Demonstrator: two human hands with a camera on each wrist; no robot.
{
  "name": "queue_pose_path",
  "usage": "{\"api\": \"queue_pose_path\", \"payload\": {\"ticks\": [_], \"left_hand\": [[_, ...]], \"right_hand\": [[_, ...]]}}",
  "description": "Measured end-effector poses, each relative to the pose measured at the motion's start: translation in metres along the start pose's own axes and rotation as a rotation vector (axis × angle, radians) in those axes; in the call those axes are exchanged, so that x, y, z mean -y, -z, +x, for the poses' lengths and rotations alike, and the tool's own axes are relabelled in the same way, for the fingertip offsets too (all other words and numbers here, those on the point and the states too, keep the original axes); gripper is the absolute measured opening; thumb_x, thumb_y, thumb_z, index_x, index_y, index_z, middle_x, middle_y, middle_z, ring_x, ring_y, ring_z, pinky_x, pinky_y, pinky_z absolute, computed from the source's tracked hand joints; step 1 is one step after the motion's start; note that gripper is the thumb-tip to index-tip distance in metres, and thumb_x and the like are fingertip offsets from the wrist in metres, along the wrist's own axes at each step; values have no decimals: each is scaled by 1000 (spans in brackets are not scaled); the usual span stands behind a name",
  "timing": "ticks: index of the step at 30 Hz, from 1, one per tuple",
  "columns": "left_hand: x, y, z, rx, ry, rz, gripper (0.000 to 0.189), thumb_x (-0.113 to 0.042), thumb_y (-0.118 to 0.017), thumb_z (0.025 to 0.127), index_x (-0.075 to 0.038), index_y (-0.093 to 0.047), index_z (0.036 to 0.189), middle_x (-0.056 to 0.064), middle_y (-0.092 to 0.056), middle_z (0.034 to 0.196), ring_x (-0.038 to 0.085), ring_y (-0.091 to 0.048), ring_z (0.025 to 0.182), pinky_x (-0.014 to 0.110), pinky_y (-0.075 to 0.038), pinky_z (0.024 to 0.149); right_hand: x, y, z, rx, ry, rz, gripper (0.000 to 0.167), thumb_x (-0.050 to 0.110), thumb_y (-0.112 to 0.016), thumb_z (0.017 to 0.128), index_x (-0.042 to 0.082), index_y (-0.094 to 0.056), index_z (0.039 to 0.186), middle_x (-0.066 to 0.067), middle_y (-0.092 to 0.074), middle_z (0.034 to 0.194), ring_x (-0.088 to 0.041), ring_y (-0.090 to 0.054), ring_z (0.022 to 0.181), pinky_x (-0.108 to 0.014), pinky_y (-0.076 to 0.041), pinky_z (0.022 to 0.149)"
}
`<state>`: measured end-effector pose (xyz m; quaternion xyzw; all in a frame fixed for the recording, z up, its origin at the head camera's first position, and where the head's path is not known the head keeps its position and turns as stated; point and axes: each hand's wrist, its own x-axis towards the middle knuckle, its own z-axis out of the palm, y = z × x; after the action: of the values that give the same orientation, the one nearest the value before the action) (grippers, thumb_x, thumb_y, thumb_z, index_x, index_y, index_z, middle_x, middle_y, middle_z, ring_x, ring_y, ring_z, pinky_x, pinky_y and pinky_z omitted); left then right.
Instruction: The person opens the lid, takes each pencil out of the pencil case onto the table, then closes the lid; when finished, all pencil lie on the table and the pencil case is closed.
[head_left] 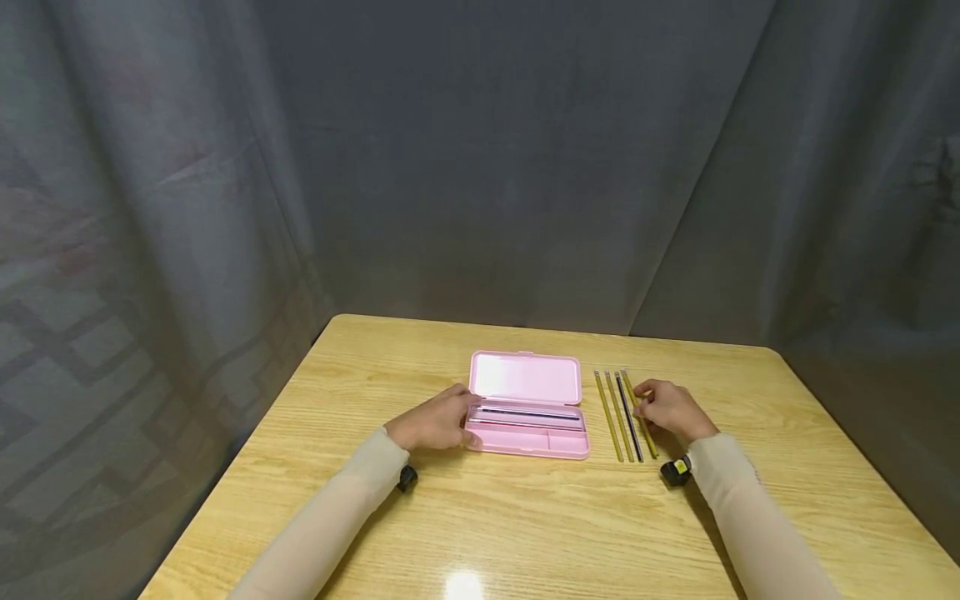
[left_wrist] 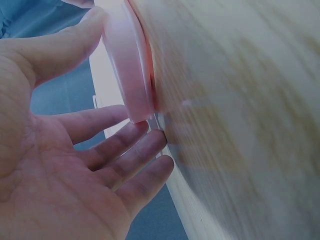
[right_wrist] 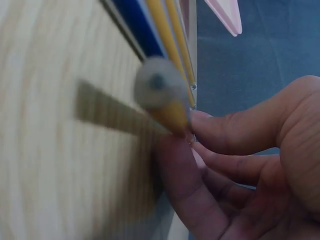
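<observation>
1. Here's the rightmost yellow pencil (head_left: pixel 647 432), right of the case (head_left: pixel 510 437), its length running away from the person, crosswise to the case.
2. Right hand (head_left: pixel 670 410), the nearer one, pinches it, thumb to finger; the case lies leftward, past three pencils (head_left: pixel 619 417).
3. Left hand (head_left: pixel 437 419), fingers loosely extended, touches the case's left end.
4. Writing? None I can read.
</observation>
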<state>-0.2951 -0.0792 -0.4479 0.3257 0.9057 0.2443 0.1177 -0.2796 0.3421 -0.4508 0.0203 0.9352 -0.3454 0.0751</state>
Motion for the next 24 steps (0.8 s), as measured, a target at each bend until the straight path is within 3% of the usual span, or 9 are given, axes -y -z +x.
{"api": "queue_pose_path", "payload": {"ticks": [4, 8, 12, 18, 24], "left_hand": [[0, -1, 0, 1, 0, 9, 71, -35, -81, 85, -8, -54, 145, 5, -55, 132, 16, -52, 116, 39, -48, 105], [-1, -1, 0, 0, -3, 10, 71, -36, -82, 85, -8, -54, 145, 6, -55, 132, 16, -52, 116, 40, -48, 104], [-1, 0, -1, -3, -4, 14, 72, -35, -82, 85, -8, -54, 145, 6, -55, 132, 16, -52, 116, 40, -48, 104], [0, 0, -1, -3, 2, 20, 69, -35, -81, 85, -8, -56, 143, 6, -55, 132, 17, -52, 117, 40, -48, 104], [0, 1, -2, -2, 7, 13, 70, -34, -82, 85, -9, -55, 145, 6, -55, 133, 17, -52, 117, 41, -48, 105]], "right_hand": [[0, 0, -1, 14, -23, 53, 43, 6, -59, 94, -11, -53, 133, -19, -65, 103, -17, -62, 67, -32, -55, 59], [0, 3, -1, -7, -10, 51, 42, 11, -60, 97, -11, -53, 133, -16, -68, 95, -17, -63, 66, -33, -56, 60], [2, 9, 0, -106, 43, -15, 35, 18, -58, 100, -6, -58, 125, -14, -71, 88, -18, -66, 67, -34, -56, 64], [13, 11, 1, -314, 164, -60, 27, 21, -63, 98, 1, -66, 117, -16, -73, 103, -19, -66, 83, -31, -50, 72], [37, -4, 2, -360, 296, 7, 29, 15, -67, 97, 2, -65, 123, -15, -73, 111, -26, -69, 99, -21, -52, 79]]}}
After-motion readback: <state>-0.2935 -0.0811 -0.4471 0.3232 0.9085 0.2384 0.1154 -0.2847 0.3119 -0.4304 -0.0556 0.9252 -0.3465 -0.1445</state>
